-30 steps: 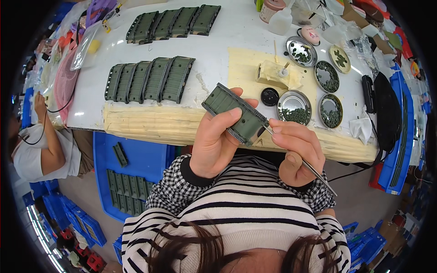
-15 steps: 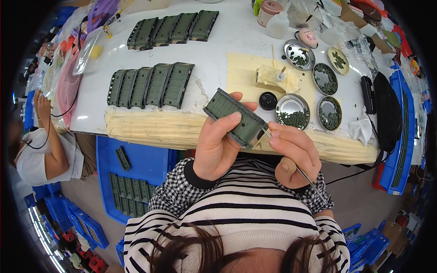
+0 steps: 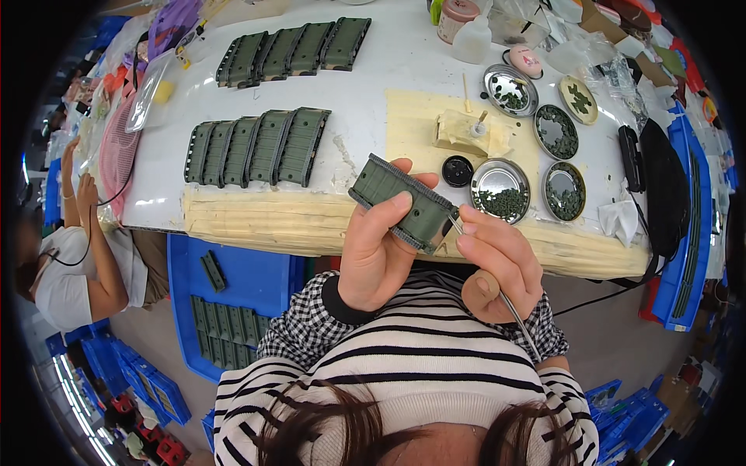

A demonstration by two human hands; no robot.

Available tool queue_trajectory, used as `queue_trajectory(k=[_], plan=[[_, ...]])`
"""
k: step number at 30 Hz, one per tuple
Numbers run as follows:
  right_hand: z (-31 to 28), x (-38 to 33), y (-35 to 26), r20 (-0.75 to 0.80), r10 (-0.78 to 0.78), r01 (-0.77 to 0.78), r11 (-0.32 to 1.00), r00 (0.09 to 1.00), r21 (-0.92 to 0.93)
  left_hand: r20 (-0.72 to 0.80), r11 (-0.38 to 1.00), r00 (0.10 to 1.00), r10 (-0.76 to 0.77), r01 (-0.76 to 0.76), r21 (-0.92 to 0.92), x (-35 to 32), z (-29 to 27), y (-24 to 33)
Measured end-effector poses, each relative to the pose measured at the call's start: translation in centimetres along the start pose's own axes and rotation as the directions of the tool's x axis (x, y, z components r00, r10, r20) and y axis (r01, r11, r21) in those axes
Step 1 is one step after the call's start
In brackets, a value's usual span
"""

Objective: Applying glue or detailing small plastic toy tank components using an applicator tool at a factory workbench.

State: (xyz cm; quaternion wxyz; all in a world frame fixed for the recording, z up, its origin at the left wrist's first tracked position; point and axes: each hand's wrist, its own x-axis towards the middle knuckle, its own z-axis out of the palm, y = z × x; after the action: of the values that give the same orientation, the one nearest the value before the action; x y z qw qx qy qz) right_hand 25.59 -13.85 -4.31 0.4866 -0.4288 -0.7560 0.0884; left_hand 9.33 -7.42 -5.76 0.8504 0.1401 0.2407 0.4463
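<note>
My left hand (image 3: pixel 378 248) grips a green model part (image 3: pixel 406 203), a ribbed rectangular panel with dark toothed strips along both long sides. It is tilted, with my thumb across its face and fingers behind. In my right hand (image 3: pixel 505 268) is a slim pair of metal tweezers (image 3: pixel 517 318). Their tips meet the part's right-hand end; whether they pinch anything there is too small to tell. Just beyond my right hand, a round metal dish (image 3: pixel 501 172) holds small dark green pieces, beside a little black dish (image 3: pixel 457 171).
Similar green panels stand in two rows, far (image 3: pixel 291 53) and nearer (image 3: pixel 256 147). More dishes (image 3: pixel 563 193) of green bits are at the right. A tape-covered block (image 3: pixel 472 133) sits mid-table. A blue bin (image 3: pixel 233 272) with panels lies below left. Another person (image 3: pixel 89 260) works at the left.
Both of my hands stay almost in place, with the tweezers at the same end of the part. The right hand shifts slightly left. The other person's arms move a little.
</note>
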Motion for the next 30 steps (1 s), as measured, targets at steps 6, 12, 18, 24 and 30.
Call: queue_trajectory(k=[6,12,18,24,30], plan=[[0.2,-0.2,0.1,-0.018,0.001,-0.001,1.0,1.0,0.003,-0.006,1.0,1.0,0.007,-0.007,0.004,0.0,0.0,-0.1],[0.4,-0.4,0.6,-0.088,0.057,-0.045,0.99,0.994,0.133,-0.016,0.998,0.998,-0.055,0.055,-0.011,0.4,0.0,0.6],[0.2,-1.3,0.7,-0.258,0.212,-0.128,0.943,0.943,0.306,0.027,0.95,0.983,-0.182,0.183,-0.253,1.3,-0.9,2.9],[-0.6,-1.9,0.8,-0.205,0.25,-0.218,0.961,0.946,0.168,0.185,0.779,0.948,-0.258,0.317,-0.541,2.5,-2.5,3.9],[-1.3,-1.8,1.0,-0.192,0.252,-0.24,0.967,0.949,0.083,0.192,0.769,0.941,-0.279,0.338,-0.543,2.4,-2.0,3.9]])
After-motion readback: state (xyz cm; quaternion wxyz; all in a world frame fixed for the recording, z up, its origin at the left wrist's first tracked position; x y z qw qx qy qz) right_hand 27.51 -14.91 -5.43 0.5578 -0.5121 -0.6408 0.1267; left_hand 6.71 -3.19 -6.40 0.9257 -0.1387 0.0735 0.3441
